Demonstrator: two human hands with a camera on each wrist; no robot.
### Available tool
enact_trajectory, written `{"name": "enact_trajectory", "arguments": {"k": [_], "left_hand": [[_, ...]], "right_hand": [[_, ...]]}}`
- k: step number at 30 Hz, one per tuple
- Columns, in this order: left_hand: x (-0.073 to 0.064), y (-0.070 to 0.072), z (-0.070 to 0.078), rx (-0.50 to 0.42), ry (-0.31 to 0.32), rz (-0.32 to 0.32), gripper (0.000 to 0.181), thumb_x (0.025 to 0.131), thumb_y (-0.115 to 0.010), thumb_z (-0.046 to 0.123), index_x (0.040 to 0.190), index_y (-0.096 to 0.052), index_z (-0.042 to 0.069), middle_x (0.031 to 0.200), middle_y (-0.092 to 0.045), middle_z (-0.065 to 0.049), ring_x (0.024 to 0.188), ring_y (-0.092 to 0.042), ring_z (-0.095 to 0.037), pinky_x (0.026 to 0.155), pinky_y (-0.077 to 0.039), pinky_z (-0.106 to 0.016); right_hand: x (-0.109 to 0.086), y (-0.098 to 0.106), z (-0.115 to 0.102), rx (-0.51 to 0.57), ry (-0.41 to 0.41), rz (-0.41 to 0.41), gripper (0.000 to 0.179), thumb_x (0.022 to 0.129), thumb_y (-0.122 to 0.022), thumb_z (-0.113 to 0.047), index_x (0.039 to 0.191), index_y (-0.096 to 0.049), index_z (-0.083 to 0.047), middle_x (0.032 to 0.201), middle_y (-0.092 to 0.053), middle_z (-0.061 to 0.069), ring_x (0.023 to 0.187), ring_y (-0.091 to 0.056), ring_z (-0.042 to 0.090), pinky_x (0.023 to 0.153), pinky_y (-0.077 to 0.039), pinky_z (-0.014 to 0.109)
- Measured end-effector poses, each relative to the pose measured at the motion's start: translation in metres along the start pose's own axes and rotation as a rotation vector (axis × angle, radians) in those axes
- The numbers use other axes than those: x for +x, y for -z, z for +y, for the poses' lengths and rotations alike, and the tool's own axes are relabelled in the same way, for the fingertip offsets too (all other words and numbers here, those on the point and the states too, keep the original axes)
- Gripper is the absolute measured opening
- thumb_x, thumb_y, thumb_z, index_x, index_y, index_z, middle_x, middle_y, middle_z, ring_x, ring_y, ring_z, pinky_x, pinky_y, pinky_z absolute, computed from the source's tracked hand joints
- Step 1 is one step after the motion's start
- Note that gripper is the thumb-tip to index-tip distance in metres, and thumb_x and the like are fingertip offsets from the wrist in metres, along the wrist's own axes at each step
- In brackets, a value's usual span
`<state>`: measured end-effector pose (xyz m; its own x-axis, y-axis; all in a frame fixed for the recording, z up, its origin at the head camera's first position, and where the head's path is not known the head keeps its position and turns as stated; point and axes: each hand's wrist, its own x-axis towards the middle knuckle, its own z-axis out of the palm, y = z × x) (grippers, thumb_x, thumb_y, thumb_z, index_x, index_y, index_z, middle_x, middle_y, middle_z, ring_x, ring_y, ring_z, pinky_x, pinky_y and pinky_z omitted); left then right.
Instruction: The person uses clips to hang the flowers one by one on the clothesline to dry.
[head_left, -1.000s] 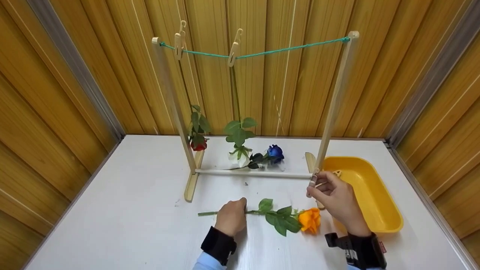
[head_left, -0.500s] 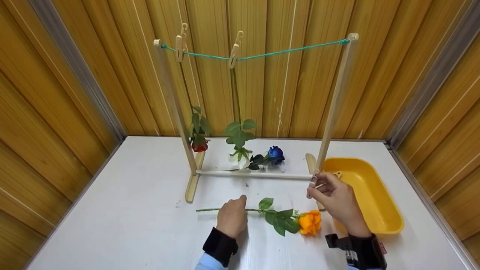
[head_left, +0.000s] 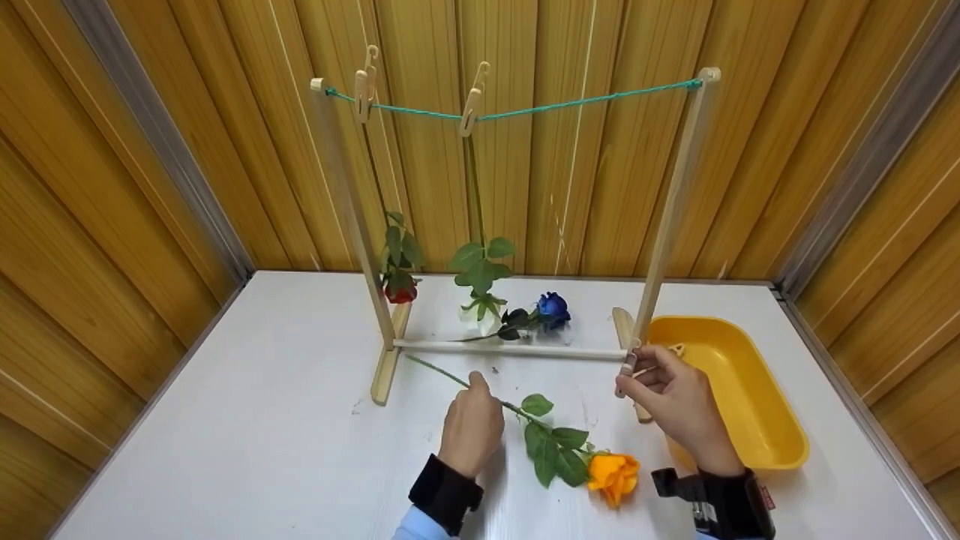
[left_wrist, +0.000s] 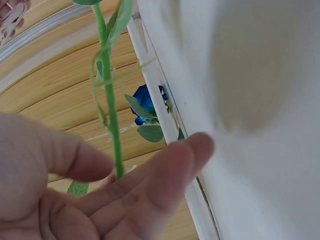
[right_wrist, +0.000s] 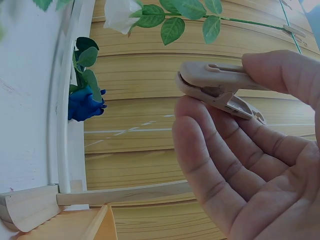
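Note:
My left hand (head_left: 472,427) pinches the green stem of an orange rose (head_left: 615,478) over the front of the table. Its bloom points right and towards me, while the stem's end reaches up-left towards the rack's crossbar. In the left wrist view the stem (left_wrist: 111,110) runs between thumb and fingers. Beside the rack's right post, my right hand (head_left: 679,405) holds a beige clothespin (right_wrist: 215,75) between thumb and fingers, its jaws nearly together. A red rose (head_left: 400,291) and a white rose (right_wrist: 120,16) hang head down from clothespins on the green cord (head_left: 555,109).
Behind the white crossbar (head_left: 517,350) of the wooden rack lies a blue rose (head_left: 553,310). A yellow tub (head_left: 787,442) stands at the right, partly behind my right hand, with a clothespin (head_left: 678,349) at its far left side. Wood-panelled walls enclose the white table (head_left: 225,420).
My left hand has moved slightly up and right with the orange rose. The stem's end has swung up towards the crossbar and the bloom down towards me. My right hand stays in place.

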<state>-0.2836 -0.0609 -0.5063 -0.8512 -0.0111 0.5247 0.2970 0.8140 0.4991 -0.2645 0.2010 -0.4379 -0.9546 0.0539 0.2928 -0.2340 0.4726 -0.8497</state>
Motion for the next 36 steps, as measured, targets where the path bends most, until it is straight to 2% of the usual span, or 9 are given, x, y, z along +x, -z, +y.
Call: {"name": "enact_trajectory", "arguments": {"k": [5,11,14,19,23,28,32,36], "left_hand": [[0.007,0.000,-0.002,-0.189,0.039,0.081,0.015,0.098,-0.058,-0.004,0.091,-0.049,0.006,0.059,-0.058,-0.007,0.052,-0.060,-0.020,0.046,-0.044,-0.033],[0.012,-0.002,-0.005,-0.375,-0.011,0.224,0.016,0.094,-0.064,-0.009,0.096,-0.055,0.004,0.072,-0.067,-0.003,0.057,-0.062,-0.010,0.052,-0.050,-0.025],[0.013,-0.001,-0.003,-0.440,-0.013,0.250,0.017,0.095,-0.065,-0.008,0.098,-0.052,0.003,0.078,-0.069,-0.006,0.061,-0.066,-0.011,0.055,-0.053,-0.025],[0.013,0.002,0.003,-0.488,0.008,0.259,0.022,0.097,-0.065,-0.003,0.100,-0.045,0.004,0.080,-0.070,-0.008,0.065,-0.071,-0.015,0.056,-0.054,-0.026],[0.014,0.006,0.008,-0.512,0.030,0.263,0.026,0.095,-0.067,-0.006,0.102,-0.044,0.004,0.081,-0.071,-0.008,0.068,-0.072,-0.017,0.059,-0.057,-0.027],[0.017,0.012,0.014,-0.590,0.054,0.262,0.031,0.092,-0.069,-0.009,0.102,-0.042,0.001,0.083,-0.072,-0.010,0.071,-0.074,-0.021,0.063,-0.059,-0.027],[0.020,0.018,0.019,-0.627,0.032,0.241,0.032,0.093,-0.068,-0.009,0.111,-0.042,-0.003,0.083,-0.072,-0.011,0.072,-0.075,-0.021,0.064,-0.059,-0.027],[0.025,0.022,0.024,-0.611,-0.034,0.217,0.033,0.093,-0.067,-0.009,0.118,-0.045,-0.005,0.084,-0.074,-0.013,0.072,-0.075,-0.021,0.063,-0.059,-0.027]], "right_hand": [[0.000,0.000,0.000,-0.005,-0.016,-0.006,0.030,0.091,-0.079,-0.006,0.118,-0.066,0.001,0.097,-0.073,0.010,0.076,-0.068,0.009,0.069,-0.056,0.019],[0.000,0.000,0.000,0.005,-0.005,-0.003,0.029,0.090,-0.079,-0.005,0.116,-0.067,0.000,0.095,-0.073,0.009,0.074,-0.068,0.009,0.066,-0.055,0.020],[-0.001,0.001,0.000,0.008,0.008,0.004,0.028,0.090,-0.079,-0.004,0.114,-0.068,0.000,0.093,-0.073,0.008,0.073,-0.068,0.009,0.064,-0.054,0.021],[-0.001,0.000,0.000,0.015,0.015,0.008,0.028,0.089,-0.079,-0.004,0.114,-0.068,0.000,0.092,-0.073,0.008,0.073,-0.068,0.010,0.064,-0.054,0.021],[0.000,0.000,0.000,0.025,0.015,0.011,0.028,0.089,-0.080,-0.004,0.114,-0.068,0.000,0.092,-0.073,0.009,0.074,-0.068,0.009,0.066,-0.055,0.020],[0.000,0.001,0.000,0.030,0.014,0.024,0.029,0.089,-0.080,-0.003,0.114,-0.068,0.001,0.094,-0.073,0.009,0.075,-0.068,0.009,0.068,-0.055,0.019],[0.000,0.001,0.000,0.034,0.025,0.039,0.027,0.089,-0.080,-0.002,0.113,-0.068,0.001,0.094,-0.072,0.009,0.076,-0.068,0.009,0.070,-0.055,0.018],[-0.002,0.002,-0.001,0.067,0.045,0.057,0.025,0.088,-0.079,0.000,0.111,-0.068,0.002,0.094,-0.072,0.010,0.078,-0.068,0.010,0.071,-0.056,0.019]]}}
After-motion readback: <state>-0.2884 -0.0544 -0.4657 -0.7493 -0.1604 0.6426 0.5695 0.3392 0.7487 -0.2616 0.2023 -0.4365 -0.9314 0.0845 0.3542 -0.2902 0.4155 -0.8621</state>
